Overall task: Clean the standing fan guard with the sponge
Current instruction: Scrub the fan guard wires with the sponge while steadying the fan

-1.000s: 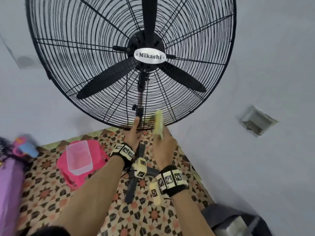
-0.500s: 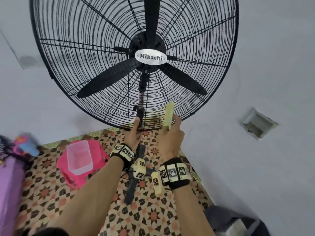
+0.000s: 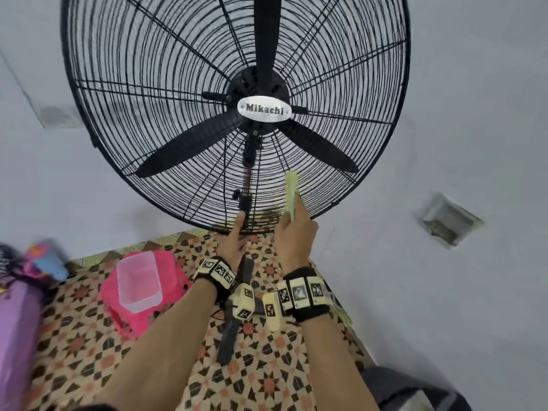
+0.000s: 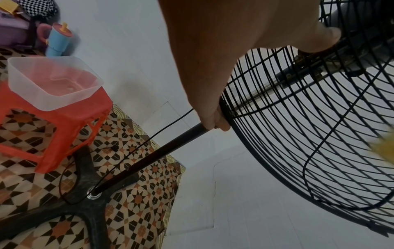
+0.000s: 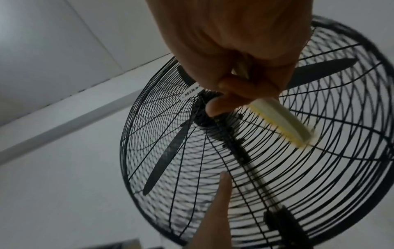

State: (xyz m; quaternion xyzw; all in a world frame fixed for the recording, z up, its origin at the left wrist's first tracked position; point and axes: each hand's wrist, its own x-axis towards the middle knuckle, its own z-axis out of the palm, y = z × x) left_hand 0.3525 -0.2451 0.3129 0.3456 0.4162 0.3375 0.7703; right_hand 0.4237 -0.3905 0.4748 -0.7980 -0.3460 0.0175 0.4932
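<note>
The right hand (image 3: 293, 238) pinched the sponge (image 3: 291, 194) by its lower end, thumb on one face and curled fingers on the other. The sponge stood on edge above the knuckles, its long side laid against the lower wires of the fan guard (image 3: 382, 137). The left hand (image 3: 234, 241), just beside the right, gripped the guard's bottom rim where it met the black pole (image 4: 149, 160), thumb extended up along the wires.

Handling, as judged: the sponge appeared soft, light and compressible, so a grip at one end left most of its length free to flex across the wires. The guard looked to be thin, springy wire; the rim appeared to be its stiffest part and the proper place to steady it. Hard pressure mid-span would probably bow the wires toward the blades (image 3: 189, 155).
</note>
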